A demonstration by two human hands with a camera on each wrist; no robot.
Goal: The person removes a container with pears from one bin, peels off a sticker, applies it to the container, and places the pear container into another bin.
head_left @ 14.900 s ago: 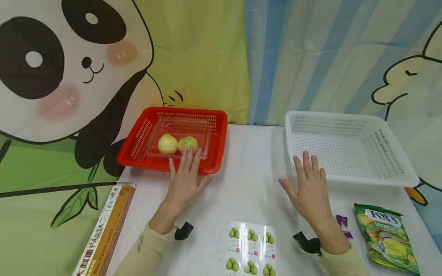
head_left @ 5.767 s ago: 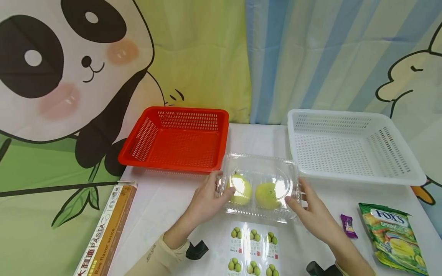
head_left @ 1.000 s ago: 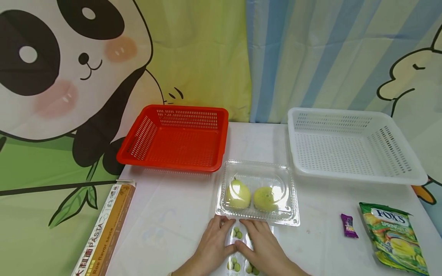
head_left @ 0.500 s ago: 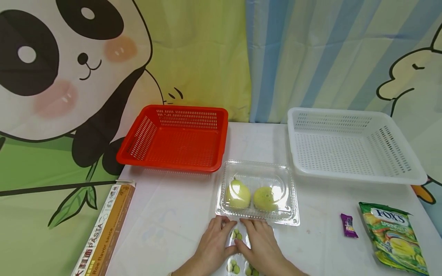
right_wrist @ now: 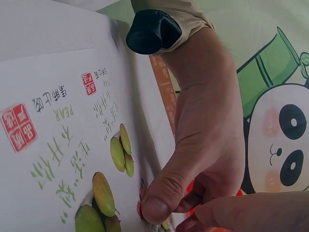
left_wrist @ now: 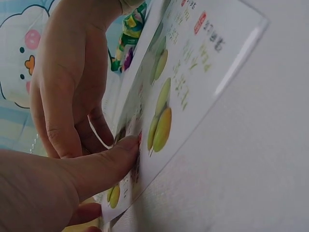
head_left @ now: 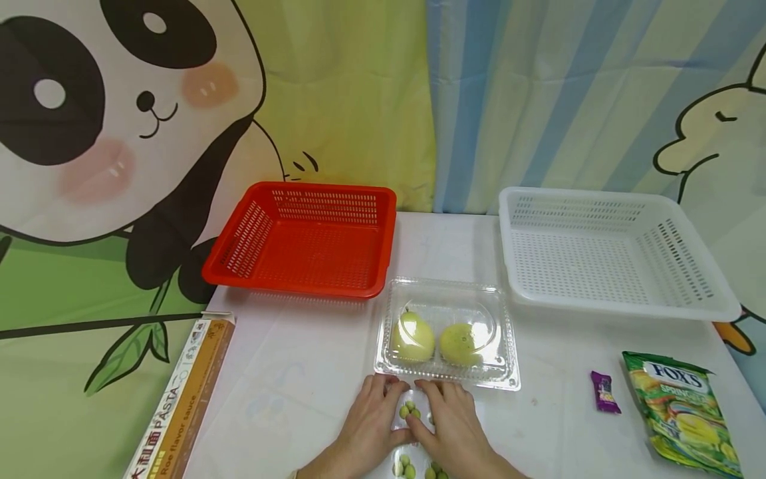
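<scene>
A glossy sheet of pear stickers [head_left: 417,402] lies on the white table, partly covered by both hands. My left hand [head_left: 368,426] pinches its far edge, the thumb pressing on the printed face in the left wrist view. Facing it, my right hand [head_left: 457,429] has its fingers curled over the same edge. Both thumbs almost meet in the middle of the sheet [right_wrist: 53,101]. Just beyond the fingertips sits a closed clear plastic clamshell box [head_left: 445,297]. Inside are two yellow-green pears, one left [head_left: 413,338] and one right [head_left: 459,344].
A red basket [head_left: 299,287] stands at back left, a white basket [head_left: 622,308] at back right. At right lie a purple wrapped candy [head_left: 605,392] and a green FOX'S bag [head_left: 682,412]. A pasta box [head_left: 179,406] lines the left edge; a printed curtain [head_left: 347,93] hangs behind.
The clamshell box was in the red basket, then held by both hands; now it rests mid-table. Both hands have moved down to the sticker sheet. Over the last second they have barely shifted.
</scene>
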